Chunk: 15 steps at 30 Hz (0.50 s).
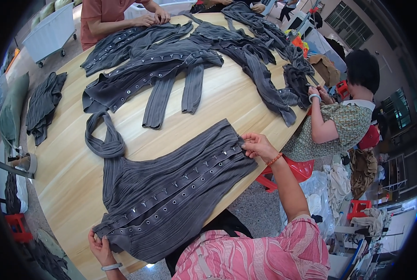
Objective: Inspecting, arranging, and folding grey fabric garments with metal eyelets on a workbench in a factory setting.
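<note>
On the near side of the wooden table [68, 186], in the head view, a dark grey ribbed garment [171, 193] is lying spread. The left hand [102, 249] is pinching its left end; the right hand [259, 147] is grasping its right end, beside the metal fasteners [174, 184].

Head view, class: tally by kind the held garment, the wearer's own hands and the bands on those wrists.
Dark grey garment: 1
Hands: 2 (left hand, right hand)
Wristbands: 2 (pale bangle, red bracelet)
Total: 5
</note>
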Available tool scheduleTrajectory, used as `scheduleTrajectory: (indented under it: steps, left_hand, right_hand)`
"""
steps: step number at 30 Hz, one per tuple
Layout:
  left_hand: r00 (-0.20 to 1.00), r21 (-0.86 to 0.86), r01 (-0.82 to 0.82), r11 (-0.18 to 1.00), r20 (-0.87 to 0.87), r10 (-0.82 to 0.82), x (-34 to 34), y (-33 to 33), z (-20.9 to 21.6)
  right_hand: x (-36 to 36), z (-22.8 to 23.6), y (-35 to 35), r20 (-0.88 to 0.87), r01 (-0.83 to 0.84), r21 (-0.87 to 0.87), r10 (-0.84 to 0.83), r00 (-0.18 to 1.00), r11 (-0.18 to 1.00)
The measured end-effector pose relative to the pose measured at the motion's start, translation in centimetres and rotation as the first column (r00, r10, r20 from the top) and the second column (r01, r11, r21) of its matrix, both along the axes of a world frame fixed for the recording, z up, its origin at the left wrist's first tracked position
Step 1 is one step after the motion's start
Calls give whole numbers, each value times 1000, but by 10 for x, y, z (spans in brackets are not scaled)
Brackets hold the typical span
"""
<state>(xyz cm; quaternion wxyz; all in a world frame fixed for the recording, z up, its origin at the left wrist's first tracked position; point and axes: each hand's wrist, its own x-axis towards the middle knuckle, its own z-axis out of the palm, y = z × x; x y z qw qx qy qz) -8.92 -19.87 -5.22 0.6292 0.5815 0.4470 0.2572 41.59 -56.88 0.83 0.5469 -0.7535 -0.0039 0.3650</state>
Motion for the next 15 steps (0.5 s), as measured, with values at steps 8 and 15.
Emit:
scheduleTrajectory:
  steps: [8, 15]
  left_hand:
    - [997, 8, -61, 998, 44, 60, 5, 0, 5]
    - [999, 18, -32, 999, -23, 33, -9, 5, 21]
  right_hand:
    - [4, -21, 10, 377, -49, -153, 104, 920, 987]
    - [33, -34, -30, 712, 161, -331, 134, 689, 930]
